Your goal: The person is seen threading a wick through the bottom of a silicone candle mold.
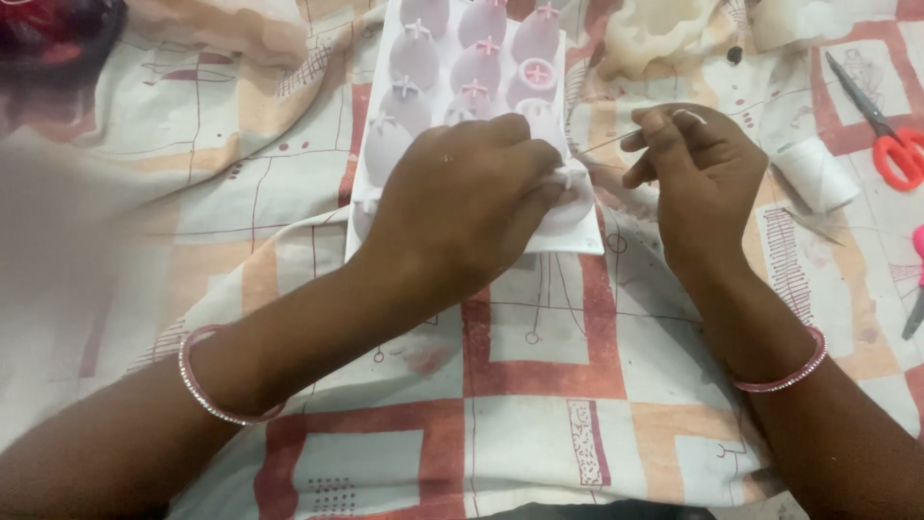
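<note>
**Closely Paired Hands: Seating a Wick in an Egg-Shaped Mould**

Here the left hand (462,207) is shown lying over the near edge of a white mould tray (377,144), its fingers closed in a pinch on a small white cross-shaped wick holder (570,177) at the tray's corner. The right hand (698,178) is held just beside it, fingers curled shut on a thin wick thread (608,142) that runs from its fingertips toward the left hand. Beyond the left knuckles, rows of pale egg-shaped cavities (476,67) are seen, most already capped with pink or white crosses. A white spool (816,173) lies just right of the right hand; red-handled scissors (890,135) lie farther right, well apart. All rests on a patterned cloth (539,385).

For good work at this step, the thread is judged best kept taut and fed straight through the holder's centre, the holder being steadied, not squeezed, so that the wick stands centred in its cavity.
</note>
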